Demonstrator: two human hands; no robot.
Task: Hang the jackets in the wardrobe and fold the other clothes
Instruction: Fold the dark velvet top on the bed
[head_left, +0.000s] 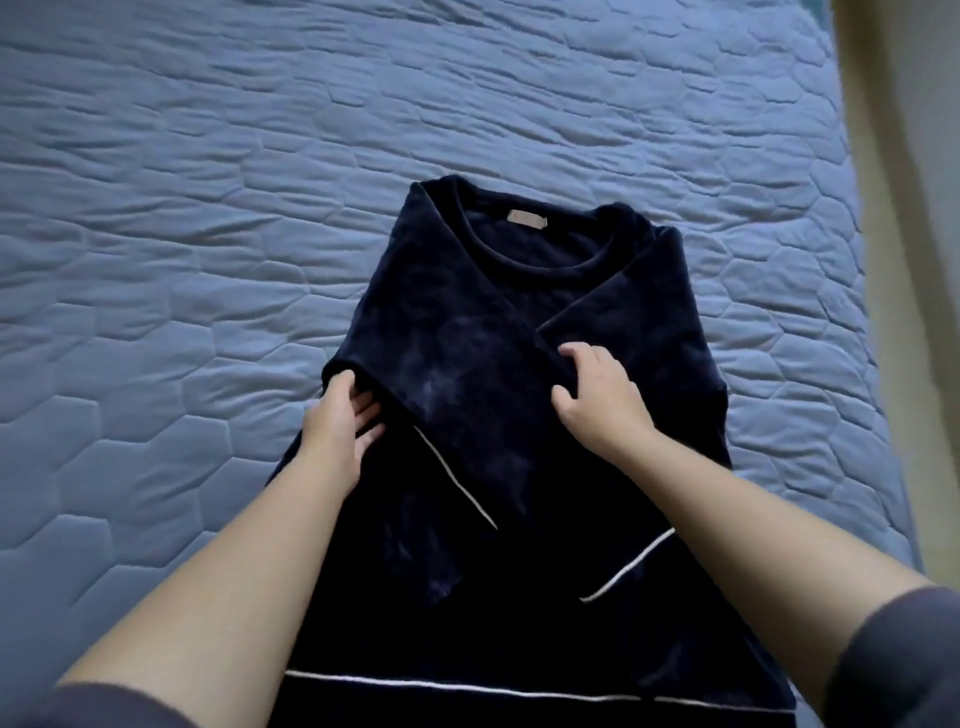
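Head view: navy top (498, 312) flat on blue quilted bedspread (208, 208), neck at far end, both sleeves folded in, crossing over chest. Left hand (343, 431) at left fold edge, fingers straight, touching fabric. Right hand (597, 395) on crossed sleeve near centre, fingers curled onto sleeve edge, gripping it. Hands apart. Tan label (527, 218) inside collar. White piping on sleeves and lower body. Forearms hiding part of lower top. Beige strip (909, 260) along right, beyond bed.
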